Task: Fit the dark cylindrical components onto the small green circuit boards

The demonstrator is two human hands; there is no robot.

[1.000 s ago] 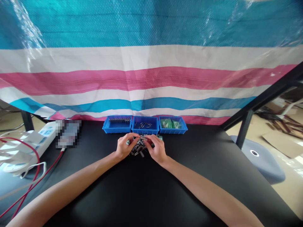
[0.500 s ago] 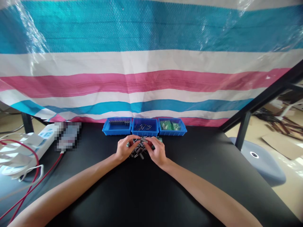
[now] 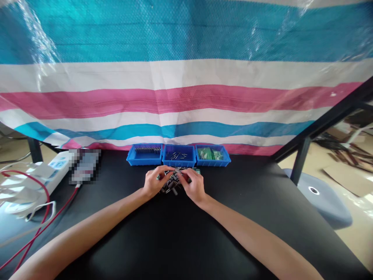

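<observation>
A pile of small dark and silvery metal parts (image 3: 174, 190) lies on the black table, between and beneath my hands. My left hand (image 3: 155, 181) is closed in a pinch at the pile's left side. From the right, my right hand (image 3: 193, 186) pinches too, and its fingertips meet those of the left over the pile. A small grey cylindrical part (image 3: 177, 170) is held between both hands' fingertips. Bits of green show beside the hands, partly hidden by them.
Behind the pile stand three blue bins: the left (image 3: 145, 158) has a row of metal parts, the middle (image 3: 179, 161) thin pins, the right (image 3: 213, 160) green-and-white packets. A white power strip (image 3: 55, 171) and red cable (image 3: 65, 203) are at left. A striped sheet (image 3: 186, 99) hangs behind.
The hands stay over the pile almost unmoved, with the small grey part slightly shifted at the fingertips. The whole view has shifted very slightly.
</observation>
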